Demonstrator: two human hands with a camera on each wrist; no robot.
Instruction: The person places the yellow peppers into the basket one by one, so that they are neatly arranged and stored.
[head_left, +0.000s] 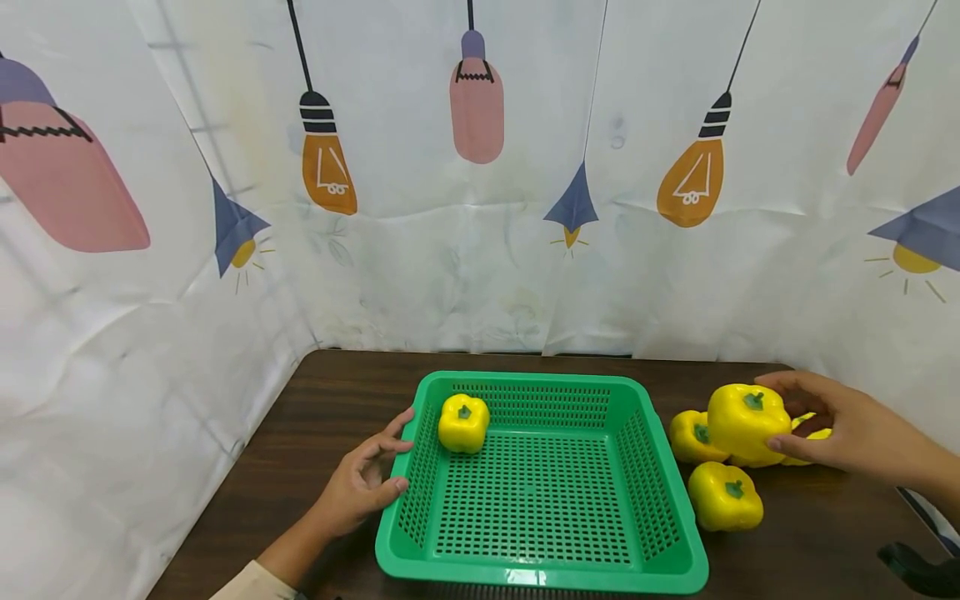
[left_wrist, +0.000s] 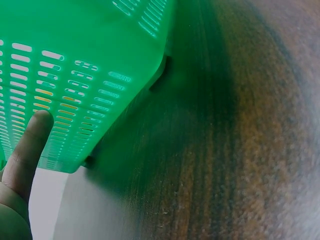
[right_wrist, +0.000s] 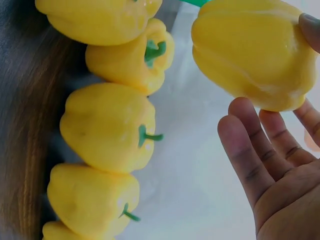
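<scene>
My right hand holds a yellow bell pepper between thumb and fingers, lifted above the other peppers at the right of the table. In the right wrist view this held pepper is apart from a row of yellow peppers with green stems. Beside the left wall of a green plastic basket is my left hand, its fingers loosely bent at the rim. One left fingertip lies at the slotted basket wall in the left wrist view. A single yellow pepper sits inside the basket's far left corner.
Close to the basket's right side lie a yellow pepper and another behind it. A black-handled object is partly visible at the lower right. Behind the dark wooden table hangs a white sheet printed with lamps.
</scene>
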